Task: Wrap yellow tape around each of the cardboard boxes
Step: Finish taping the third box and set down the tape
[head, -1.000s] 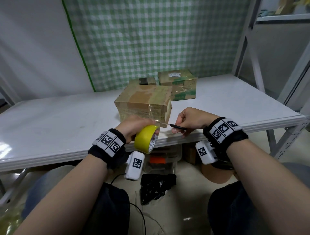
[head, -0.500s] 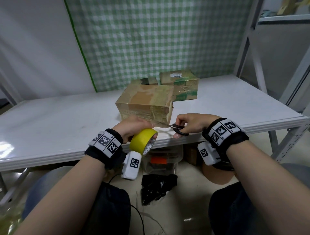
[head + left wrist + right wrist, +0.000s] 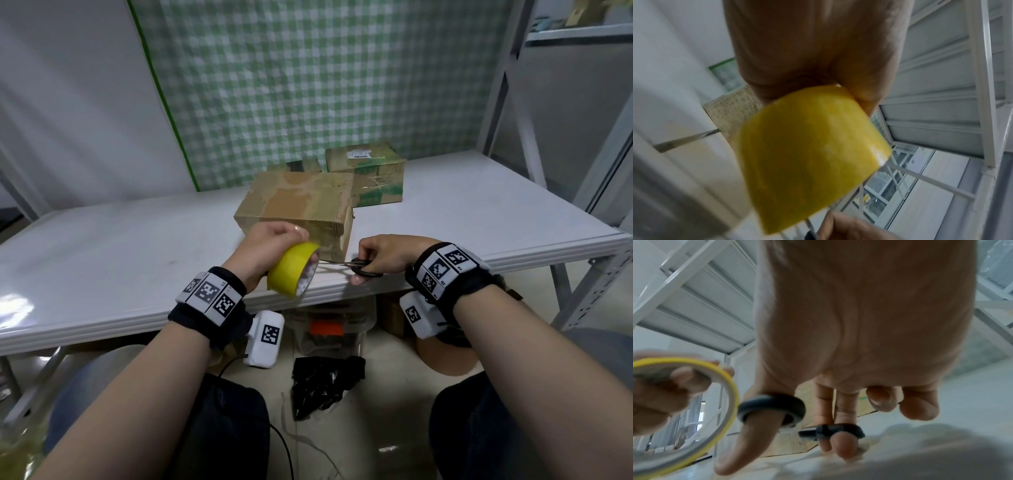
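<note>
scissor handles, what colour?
Black. The scissors handles show best in the right wrist view, looped round the right hand thumb and fingers.

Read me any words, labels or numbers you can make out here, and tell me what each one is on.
No text can be read.
White sticker on the far cardboard box: dark print, too small and blurred.
Wristbands and wrist cameras: black-and-white square code markers only, no letters.
Yellow tape roll and near box: no print visible.
</note>
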The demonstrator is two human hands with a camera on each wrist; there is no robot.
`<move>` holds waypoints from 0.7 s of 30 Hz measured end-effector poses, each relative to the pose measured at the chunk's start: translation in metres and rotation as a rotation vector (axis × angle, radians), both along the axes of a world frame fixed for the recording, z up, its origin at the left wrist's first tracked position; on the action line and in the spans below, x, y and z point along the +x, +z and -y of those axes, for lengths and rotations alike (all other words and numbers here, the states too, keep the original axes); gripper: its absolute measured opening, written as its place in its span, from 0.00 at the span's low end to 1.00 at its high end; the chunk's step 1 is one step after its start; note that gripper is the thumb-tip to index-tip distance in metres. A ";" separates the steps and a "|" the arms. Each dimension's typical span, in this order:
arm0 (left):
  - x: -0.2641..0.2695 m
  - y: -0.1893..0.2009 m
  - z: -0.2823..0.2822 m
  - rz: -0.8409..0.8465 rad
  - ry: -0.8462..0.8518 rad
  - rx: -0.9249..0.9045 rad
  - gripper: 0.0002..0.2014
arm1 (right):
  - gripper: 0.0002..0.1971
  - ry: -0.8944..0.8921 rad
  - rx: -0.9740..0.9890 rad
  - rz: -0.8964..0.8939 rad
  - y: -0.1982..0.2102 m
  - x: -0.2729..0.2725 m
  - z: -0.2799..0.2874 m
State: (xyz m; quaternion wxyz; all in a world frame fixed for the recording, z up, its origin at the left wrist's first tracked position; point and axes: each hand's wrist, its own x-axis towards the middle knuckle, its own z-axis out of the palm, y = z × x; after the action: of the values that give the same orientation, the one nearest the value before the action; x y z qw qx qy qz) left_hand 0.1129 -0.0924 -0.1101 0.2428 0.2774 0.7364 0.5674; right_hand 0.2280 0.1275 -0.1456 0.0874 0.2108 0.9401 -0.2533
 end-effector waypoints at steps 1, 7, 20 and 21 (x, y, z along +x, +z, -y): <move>-0.001 0.003 0.000 -0.008 0.018 0.065 0.05 | 0.29 -0.001 0.004 0.000 0.000 0.000 0.000; -0.009 0.011 -0.001 0.001 0.163 0.318 0.04 | 0.24 0.022 -0.122 -0.054 0.003 0.007 -0.005; 0.006 0.010 -0.008 0.156 0.099 0.431 0.05 | 0.22 -0.550 -0.175 -0.312 0.012 0.023 -0.034; 0.007 0.008 -0.009 0.164 0.083 0.422 0.06 | 0.25 -0.555 -0.118 -0.226 0.008 0.022 -0.037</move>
State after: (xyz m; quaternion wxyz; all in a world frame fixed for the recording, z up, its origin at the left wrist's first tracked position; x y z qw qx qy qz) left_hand 0.1201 -0.0830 -0.1018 0.2148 0.2445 0.5901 0.7388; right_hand 0.2499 0.1646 -0.1379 -0.0781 0.4245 0.8342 -0.3433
